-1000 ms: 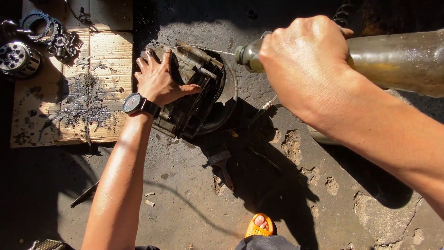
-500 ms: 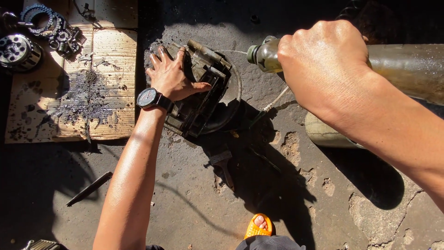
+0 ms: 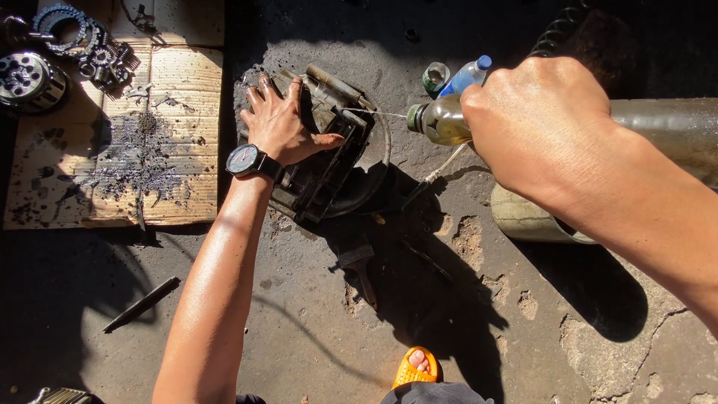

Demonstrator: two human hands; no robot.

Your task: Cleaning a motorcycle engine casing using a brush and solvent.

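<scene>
Clenched around a large plastic bottle (image 3: 658, 131) lying nearly level, the right hand (image 3: 542, 127) sits at three o'clock with the bottle's neck aimed toward nine; yellowish liquid shows in the neck, and a thin stream runs from the mouth onto the dark metal engine part (image 3: 325, 161). On that part's ten o'clock side the left hand (image 3: 280, 123) presses flat with fingers spread (a wristwatch (image 3: 247, 159) on the wrist). A small blue-capped bottle (image 3: 465, 76) and a small can (image 3: 434, 76) stand at twelve o'clock of the stream. Cardboard (image 3: 179, 82) bearing gears (image 3: 26, 75) and a chain (image 3: 63, 19) lies at nine o'clock; bare cracked concrete (image 3: 314, 322) opens toward six.
</scene>
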